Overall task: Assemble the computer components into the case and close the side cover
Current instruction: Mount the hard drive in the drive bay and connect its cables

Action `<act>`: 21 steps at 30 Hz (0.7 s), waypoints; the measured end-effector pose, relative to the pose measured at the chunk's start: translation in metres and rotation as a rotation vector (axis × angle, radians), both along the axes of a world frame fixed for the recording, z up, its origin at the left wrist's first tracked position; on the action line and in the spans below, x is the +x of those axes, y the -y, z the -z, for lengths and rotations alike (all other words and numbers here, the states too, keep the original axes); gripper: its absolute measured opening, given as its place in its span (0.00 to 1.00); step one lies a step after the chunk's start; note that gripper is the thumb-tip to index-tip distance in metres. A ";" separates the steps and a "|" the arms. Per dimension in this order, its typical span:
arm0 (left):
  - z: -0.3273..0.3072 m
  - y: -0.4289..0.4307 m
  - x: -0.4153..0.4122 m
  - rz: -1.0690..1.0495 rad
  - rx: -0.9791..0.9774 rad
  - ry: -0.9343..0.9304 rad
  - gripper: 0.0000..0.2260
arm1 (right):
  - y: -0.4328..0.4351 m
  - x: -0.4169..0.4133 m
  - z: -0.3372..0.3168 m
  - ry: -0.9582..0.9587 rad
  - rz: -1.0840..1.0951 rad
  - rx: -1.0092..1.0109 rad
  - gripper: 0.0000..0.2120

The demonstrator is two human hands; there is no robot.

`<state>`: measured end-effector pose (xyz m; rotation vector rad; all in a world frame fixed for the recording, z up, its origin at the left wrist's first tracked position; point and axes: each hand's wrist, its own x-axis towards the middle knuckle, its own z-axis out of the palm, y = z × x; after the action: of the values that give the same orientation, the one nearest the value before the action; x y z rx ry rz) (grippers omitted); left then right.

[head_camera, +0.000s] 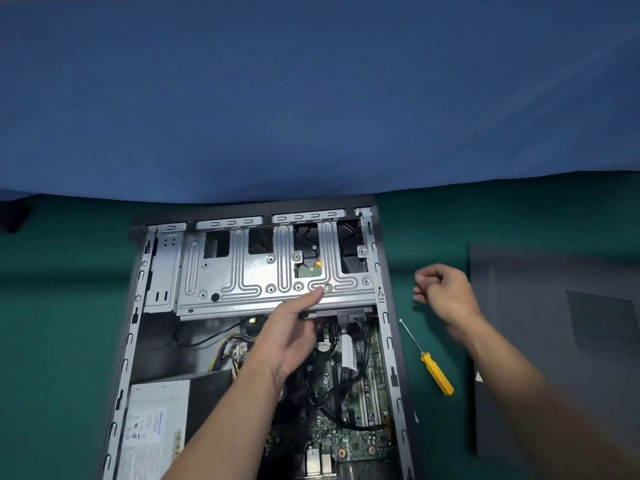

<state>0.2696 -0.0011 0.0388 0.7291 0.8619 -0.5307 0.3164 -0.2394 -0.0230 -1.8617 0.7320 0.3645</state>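
The open computer case (388, 271) lies flat on the green table, with the motherboard (356, 386) and black cables showing inside. A silver drive cage (242, 275) spans its far end. My left hand (294, 334) reaches in from below; its thumb lies on the cage's near edge and its fingers go under that edge, by the black connector (353, 315). My right hand (443, 292) hovers over the table just right of the case, slightly blurred, fingers curled, with nothing visible in it. The grey side cover (554, 341) lies flat at the far right.
A yellow-handled screwdriver (434, 372) lies on the table between the case and the side cover. The power supply (156, 427) fills the case's near left corner. A blue cloth (311, 98) hangs behind the table.
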 end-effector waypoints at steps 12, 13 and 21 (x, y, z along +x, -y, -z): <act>-0.015 0.002 -0.004 0.035 -0.017 0.019 0.06 | -0.028 0.004 -0.092 0.151 -0.130 0.433 0.06; -0.014 0.002 -0.003 0.042 -0.021 0.011 0.05 | -0.030 0.006 -0.095 0.146 -0.174 0.432 0.05; 0.000 0.000 -0.002 0.064 0.001 0.029 0.13 | -0.042 0.027 -0.122 0.116 -0.661 0.124 0.03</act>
<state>0.2673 -0.0014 0.0384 0.7654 0.8141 -0.5761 0.3439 -0.1972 0.0985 -1.9486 -0.0072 0.6949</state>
